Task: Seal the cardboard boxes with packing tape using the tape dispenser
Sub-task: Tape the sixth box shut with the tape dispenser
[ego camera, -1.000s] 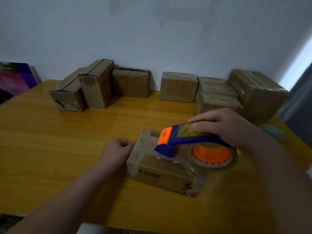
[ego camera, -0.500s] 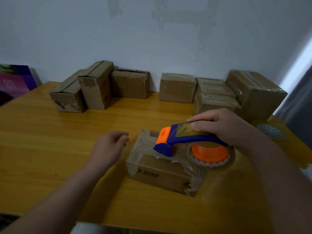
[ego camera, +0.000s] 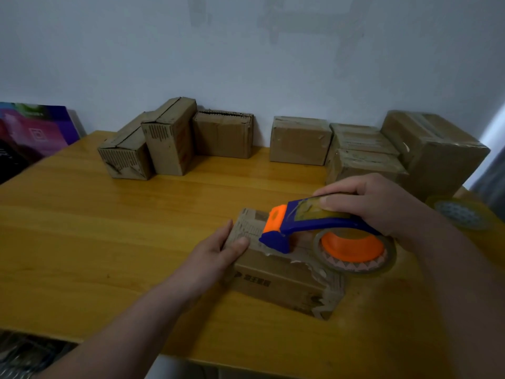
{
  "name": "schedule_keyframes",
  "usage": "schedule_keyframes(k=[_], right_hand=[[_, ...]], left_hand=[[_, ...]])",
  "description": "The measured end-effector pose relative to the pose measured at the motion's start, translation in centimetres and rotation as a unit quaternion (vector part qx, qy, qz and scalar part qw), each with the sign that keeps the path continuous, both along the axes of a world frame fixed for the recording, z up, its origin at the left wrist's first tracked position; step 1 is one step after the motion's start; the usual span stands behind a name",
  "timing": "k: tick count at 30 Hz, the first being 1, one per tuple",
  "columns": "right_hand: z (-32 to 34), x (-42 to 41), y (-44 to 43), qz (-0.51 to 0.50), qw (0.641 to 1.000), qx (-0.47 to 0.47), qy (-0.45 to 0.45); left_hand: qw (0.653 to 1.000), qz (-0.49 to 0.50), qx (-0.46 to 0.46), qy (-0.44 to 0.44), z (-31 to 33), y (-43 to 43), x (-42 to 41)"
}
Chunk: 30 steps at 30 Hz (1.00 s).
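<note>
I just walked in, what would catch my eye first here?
The bright blue-and-orange tape dispenser, gripped by the right hand, sits atop a worn cardboard box in the middle of the table. The left hand presses against that box's left end. More boxes line the wall behind.

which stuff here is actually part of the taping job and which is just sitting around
In the job: tape dispenser, gripped by the right hand; front box, steadied by the left hand; row of boxes along the wall.
Lying about: spare tape roll on the table, far right; colourful board, far left.
</note>
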State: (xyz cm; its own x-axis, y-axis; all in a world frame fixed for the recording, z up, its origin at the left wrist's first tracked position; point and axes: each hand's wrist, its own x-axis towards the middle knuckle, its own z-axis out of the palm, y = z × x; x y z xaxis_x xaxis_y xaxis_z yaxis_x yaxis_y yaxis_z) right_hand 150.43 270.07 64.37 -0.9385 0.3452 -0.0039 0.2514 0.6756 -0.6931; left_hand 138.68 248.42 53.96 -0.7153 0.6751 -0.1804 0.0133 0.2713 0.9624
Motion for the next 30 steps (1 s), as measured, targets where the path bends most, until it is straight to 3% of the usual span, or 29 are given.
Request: schedule_keyframes(k=[7,10,13,20,30], right_hand=[[-0.1,0.5,0.1,-0.011,0.999,-0.028,0.015],[-0.3,1.0,0.2,-0.022,0.998,-0.055,0.031],[-0.4,1.2,0.2,-0.02,0.996,-0.073,0.04],[-0.6,1.3,0.4,-0.024,0.993,-0.105,0.052],[-0.7,0.6,0.3,-0.024,0.995,-0.081,0.052]], left_hand=[[0.995,-0.085,-0.048,0.009,0.4,-0.8,-0.2],[0.986,-0.09,-0.096,0.103,0.6,-0.8,-0.6],[0.944,-0.117,-0.152,0.268,0.9,-0.5,-0.8],[0.834,-0.156,-0.301,0.436,1.2,0.0,-0.5],[0.791,-0.197,-0.287,0.503,1.0,1.8,0.9]])
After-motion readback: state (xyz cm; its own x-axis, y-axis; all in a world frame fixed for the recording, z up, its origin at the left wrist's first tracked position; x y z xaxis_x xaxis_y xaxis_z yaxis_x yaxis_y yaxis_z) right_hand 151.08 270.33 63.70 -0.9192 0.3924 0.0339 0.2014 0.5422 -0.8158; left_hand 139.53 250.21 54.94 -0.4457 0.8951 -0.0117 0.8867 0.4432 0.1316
